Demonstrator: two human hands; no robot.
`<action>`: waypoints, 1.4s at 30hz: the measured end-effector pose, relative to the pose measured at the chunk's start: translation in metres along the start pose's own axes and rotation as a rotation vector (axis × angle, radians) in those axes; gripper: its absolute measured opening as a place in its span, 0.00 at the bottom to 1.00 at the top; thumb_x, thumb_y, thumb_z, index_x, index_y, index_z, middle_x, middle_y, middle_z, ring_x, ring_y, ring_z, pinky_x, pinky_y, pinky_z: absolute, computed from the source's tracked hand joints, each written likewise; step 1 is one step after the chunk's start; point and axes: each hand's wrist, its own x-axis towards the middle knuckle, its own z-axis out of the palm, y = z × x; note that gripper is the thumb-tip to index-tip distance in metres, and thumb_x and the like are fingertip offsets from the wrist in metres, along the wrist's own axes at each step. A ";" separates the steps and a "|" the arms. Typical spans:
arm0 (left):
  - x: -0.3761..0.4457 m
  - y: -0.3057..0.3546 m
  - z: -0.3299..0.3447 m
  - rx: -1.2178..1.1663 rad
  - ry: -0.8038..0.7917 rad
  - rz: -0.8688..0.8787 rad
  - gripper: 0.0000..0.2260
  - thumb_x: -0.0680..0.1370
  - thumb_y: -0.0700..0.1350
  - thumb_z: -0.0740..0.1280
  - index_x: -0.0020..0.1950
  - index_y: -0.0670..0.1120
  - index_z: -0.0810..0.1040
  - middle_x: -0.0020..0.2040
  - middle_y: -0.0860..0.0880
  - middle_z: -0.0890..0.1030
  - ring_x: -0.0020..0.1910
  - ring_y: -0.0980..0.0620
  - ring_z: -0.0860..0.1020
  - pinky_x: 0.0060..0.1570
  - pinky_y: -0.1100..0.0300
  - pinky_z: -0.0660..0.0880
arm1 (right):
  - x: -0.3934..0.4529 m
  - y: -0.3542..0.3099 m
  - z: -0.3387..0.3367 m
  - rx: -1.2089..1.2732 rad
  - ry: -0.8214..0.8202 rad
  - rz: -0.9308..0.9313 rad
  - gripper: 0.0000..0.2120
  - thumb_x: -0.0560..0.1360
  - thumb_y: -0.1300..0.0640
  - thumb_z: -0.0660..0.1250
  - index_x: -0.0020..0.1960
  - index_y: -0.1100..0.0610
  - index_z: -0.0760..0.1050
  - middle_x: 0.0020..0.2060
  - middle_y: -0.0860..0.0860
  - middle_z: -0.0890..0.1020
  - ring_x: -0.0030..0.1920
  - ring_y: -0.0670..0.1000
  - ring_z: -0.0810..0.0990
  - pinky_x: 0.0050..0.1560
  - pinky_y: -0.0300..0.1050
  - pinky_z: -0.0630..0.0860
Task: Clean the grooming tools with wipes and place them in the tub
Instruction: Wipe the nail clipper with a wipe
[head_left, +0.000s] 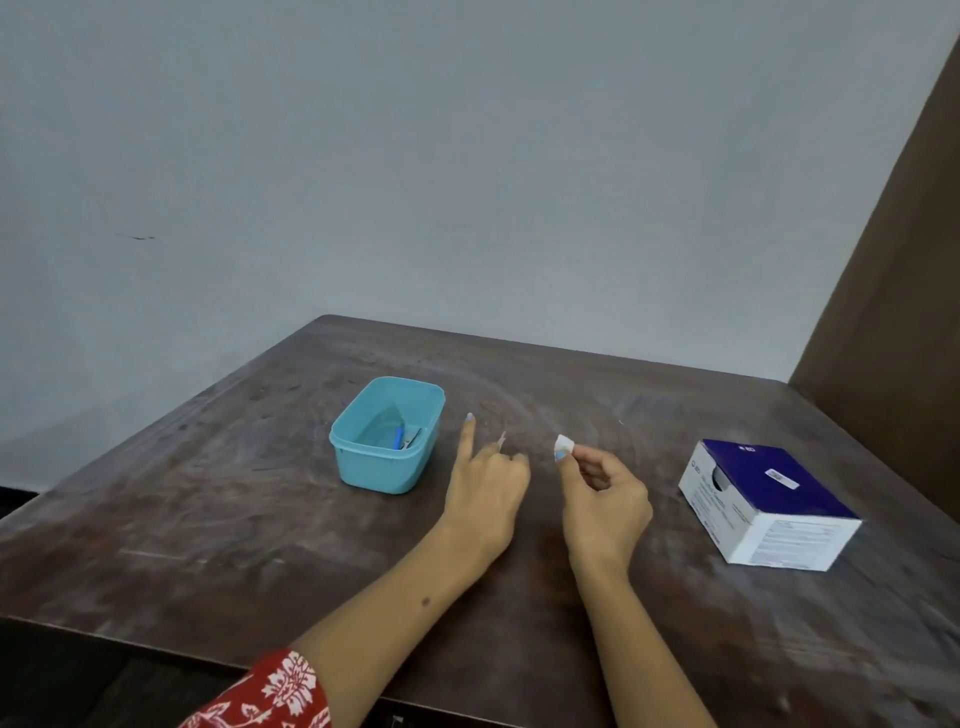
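Nearest to us, our left hand hovers over the surface with the index finger straight and the other fingers curled around a thin, pale item. It is too small and blurred to identify, though we judge it may be a slim grooming tool or a scrap of wrapper. Just to its right, our right hand pinches a small folded white wipe between thumb and fingertips. Further to the right of that hand sits the blue-and-white box, which we take to be the wipe supply. Beyond and to the left of the left hand stands the teal tub, which already contains at least one blue-handled tool with metal parts beside it. We judge the task partly done: some tools are stowed, and any item in hand awaits wiping and placement.
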 end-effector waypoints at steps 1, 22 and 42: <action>0.000 0.000 0.000 -0.027 0.003 0.001 0.12 0.75 0.36 0.60 0.57 0.43 0.73 0.55 0.43 0.80 0.59 0.44 0.74 0.73 0.47 0.43 | 0.001 0.001 0.000 0.025 0.011 0.035 0.04 0.70 0.60 0.71 0.43 0.51 0.81 0.33 0.43 0.81 0.35 0.40 0.80 0.43 0.37 0.77; -0.013 -0.010 0.004 -0.273 0.009 0.122 0.11 0.77 0.48 0.59 0.53 0.46 0.78 0.53 0.49 0.77 0.58 0.50 0.71 0.60 0.51 0.62 | 0.001 0.001 -0.004 0.283 0.043 0.231 0.07 0.72 0.66 0.68 0.39 0.56 0.80 0.33 0.54 0.82 0.32 0.48 0.82 0.42 0.46 0.81; -0.011 0.001 0.010 -1.599 0.054 -0.365 0.07 0.74 0.33 0.68 0.50 0.37 0.82 0.38 0.48 0.83 0.38 0.53 0.84 0.40 0.61 0.81 | -0.014 -0.010 -0.006 0.048 -0.123 -0.141 0.09 0.70 0.67 0.65 0.47 0.55 0.77 0.29 0.45 0.83 0.31 0.41 0.80 0.33 0.31 0.74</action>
